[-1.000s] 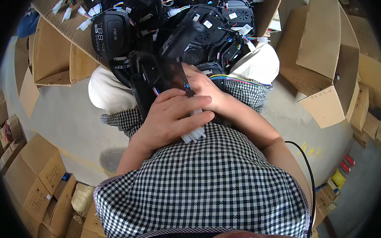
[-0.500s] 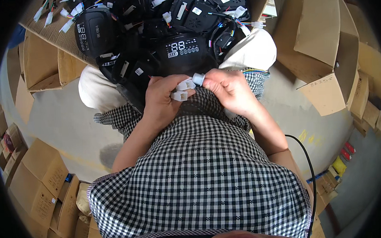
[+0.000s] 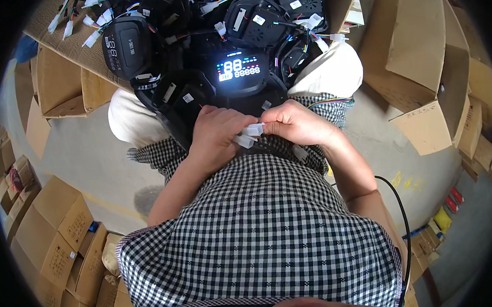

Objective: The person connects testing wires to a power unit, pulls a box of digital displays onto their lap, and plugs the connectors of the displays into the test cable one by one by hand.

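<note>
My left hand [image 3: 215,135] is closed on white plastic wire connectors, one [image 3: 244,141] sticking out below its fingers. Another white connector [image 3: 253,130] bridges the gap between both hands. My right hand [image 3: 299,122] pinches the right end of that connector between thumb and forefinger; fingers cover much of the joint. Just beyond my hands, a black instrument display unit [image 3: 238,91] rests across my lap with its screen [image 3: 237,69] glowing white with small coloured marks. Wires running from the connectors are mostly hidden.
A cardboard box [image 3: 82,59] ahead holds several black display units [image 3: 125,46] and loose white plugs [image 3: 93,38]. Open cartons stand at the right [image 3: 423,126] and lower left [image 3: 56,216]. A black cable [image 3: 399,201] hangs by my right arm.
The display screen has turned from dim to brightly lit. My right hand's connector has come against those in my left hand, and both hands sit slightly lower.
</note>
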A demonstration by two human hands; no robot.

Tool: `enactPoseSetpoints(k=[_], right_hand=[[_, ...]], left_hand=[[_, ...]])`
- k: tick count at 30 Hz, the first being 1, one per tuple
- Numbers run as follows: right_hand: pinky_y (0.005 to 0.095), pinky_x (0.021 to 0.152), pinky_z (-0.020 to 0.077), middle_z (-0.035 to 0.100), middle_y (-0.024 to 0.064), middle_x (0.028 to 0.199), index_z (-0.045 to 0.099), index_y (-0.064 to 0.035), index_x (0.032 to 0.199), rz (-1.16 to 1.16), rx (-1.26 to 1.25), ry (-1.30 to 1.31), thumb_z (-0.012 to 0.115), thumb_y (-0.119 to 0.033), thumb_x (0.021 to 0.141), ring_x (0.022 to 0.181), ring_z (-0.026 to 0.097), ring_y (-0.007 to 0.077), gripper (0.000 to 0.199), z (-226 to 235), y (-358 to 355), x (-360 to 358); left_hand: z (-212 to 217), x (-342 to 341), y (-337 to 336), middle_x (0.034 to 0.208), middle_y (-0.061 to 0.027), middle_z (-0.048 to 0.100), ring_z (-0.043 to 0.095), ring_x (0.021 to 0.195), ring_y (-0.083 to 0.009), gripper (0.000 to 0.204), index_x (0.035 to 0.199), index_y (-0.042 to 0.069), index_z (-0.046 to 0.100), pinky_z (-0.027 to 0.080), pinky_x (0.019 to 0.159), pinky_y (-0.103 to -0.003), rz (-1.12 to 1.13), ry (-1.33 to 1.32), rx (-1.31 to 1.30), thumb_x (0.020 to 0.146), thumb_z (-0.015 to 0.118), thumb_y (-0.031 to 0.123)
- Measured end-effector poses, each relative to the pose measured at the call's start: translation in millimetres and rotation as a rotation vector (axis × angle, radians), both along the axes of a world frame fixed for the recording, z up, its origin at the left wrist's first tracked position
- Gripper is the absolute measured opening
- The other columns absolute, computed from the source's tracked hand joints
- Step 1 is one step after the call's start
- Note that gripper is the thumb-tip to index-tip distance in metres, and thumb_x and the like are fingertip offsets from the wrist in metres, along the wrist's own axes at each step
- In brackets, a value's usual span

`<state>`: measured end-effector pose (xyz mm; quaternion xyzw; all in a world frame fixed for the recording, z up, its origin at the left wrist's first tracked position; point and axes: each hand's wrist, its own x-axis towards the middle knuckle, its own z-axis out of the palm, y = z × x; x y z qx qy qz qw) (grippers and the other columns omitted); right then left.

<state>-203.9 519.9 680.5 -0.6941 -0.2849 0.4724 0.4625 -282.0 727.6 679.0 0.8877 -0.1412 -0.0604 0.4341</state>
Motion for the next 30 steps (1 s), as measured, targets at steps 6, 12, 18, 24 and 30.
enactPoseSetpoints(k=[6, 12, 18, 24, 30], right_hand=[[0.0338, 0.059, 0.0472, 0.06, 0.0128, 0.069, 0.062, -0.0037, 0.085, -0.197, 0.107, -0.16, 0.058, -0.015, 0.088, 0.063, 0.061, 0.0257, 0.013, 3.7, 3.0, -9.4], [0.0186, 0.049, 0.0392, 0.063, 0.0032, 0.072, 0.059, -0.0028, 0.095, -1.116, 0.147, 0.304, 0.049, -0.018, 0.098, 0.054, 0.051, 0.0061, 0.018, -3.2, 14.8, 21.8], [0.0263, 0.066, 0.0521, 0.064, 0.0049, 0.093, 0.059, -0.0053, 0.098, -1.418, 0.396, 0.402, 0.053, -0.02, 0.096, 0.084, 0.066, 0.0185, 0.016, -44.6, 29.2, 73.7], [0.0244, 0.067, 0.0494, 0.057, 0.0047, 0.096, 0.062, -0.0015, 0.087, -1.183, 0.402, -0.167, 0.054, -0.01, 0.094, 0.082, 0.06, 0.0159, 0.013, -52.9, 50.0, 60.6], [0.0305, 0.085, 0.0448, 0.058, 0.0127, 0.106, 0.067, 0.0011, 0.095, -0.746, 0.338, -0.477, 0.064, -0.006, 0.085, 0.098, 0.058, 0.0241, 0.013, -55.9, 44.0, -9.6]], left_hand=[[10.9, 2.5, -5.1, 0.095, -0.0085, 0.064, 0.061, 0.084, -0.0254, 0.031, 0.102, 0.01, 0.066, 0.042, 0.083, -0.037, 0.069, 0.094, 0.053, 0.072, 0.072, 0.011], [25.7, 16.5, 9.1, 0.095, -0.006, 0.065, 0.058, 0.094, -0.025, 0.037, 0.1, 0.011, 0.065, 0.043, 0.084, -0.037, 0.388, -0.163, -0.07, 0.066, 0.072, -0.001], [28.8, 13.8, 45.7, 0.077, -0.0081, 0.062, 0.057, 0.074, -0.0204, 0.038, 0.096, 0.004, 0.059, 0.046, 0.084, -0.044, 0.46, -0.399, -0.595, 0.093, 0.054, 0.041], [56.8, -10.0, 41.1, 0.071, -0.0057, 0.056, 0.052, 0.064, -0.0163, 0.025, 0.094, 0.002, 0.057, 0.046, 0.06, -0.031, 0.727, -0.402, -0.197, 0.079, 0.075, 0.011], [51.3, 20.7, 8.5, 0.101, -0.0096, 0.064, 0.065, 0.083, -0.0289, 0.045, 0.104, 0.008, 0.064, 0.052, 0.069, -0.034, 0.329, -0.294, 0.087, 0.06, 0.069, -0.002]])
